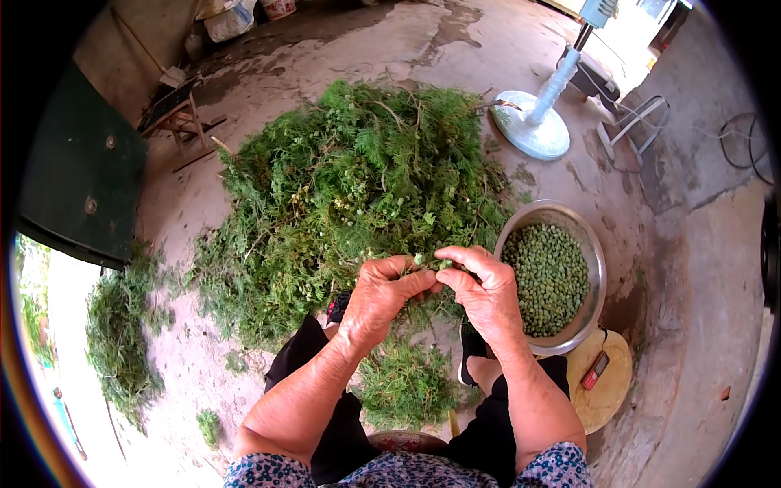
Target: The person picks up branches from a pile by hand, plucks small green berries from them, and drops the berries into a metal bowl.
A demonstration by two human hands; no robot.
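Above my lap my two hands meet, fingertips almost touching. My left hand (381, 294) is closed in a pinch on a small green sprig (419, 259). Thumb and forefinger of my right hand (491, 297) also close on the sprig, where a small green cone (445, 264) shows by the forefinger. The fingers partly hide the sprig. Just beyond lies a big heap of green conifer branches (350, 187) with pale cones among them. To the right of my right hand stands a metal bowl (600, 276) holding many green cones (547, 281).
Loose green sprigs (407, 382) lie between my feet, and another pile of branches (122, 342) at left. The bowl's near edge meets a round yellow stool (614, 390) with a red phone (595, 371). A fan base (533, 130), wooden stool (183, 122) and dark green door (81, 163) stand around.
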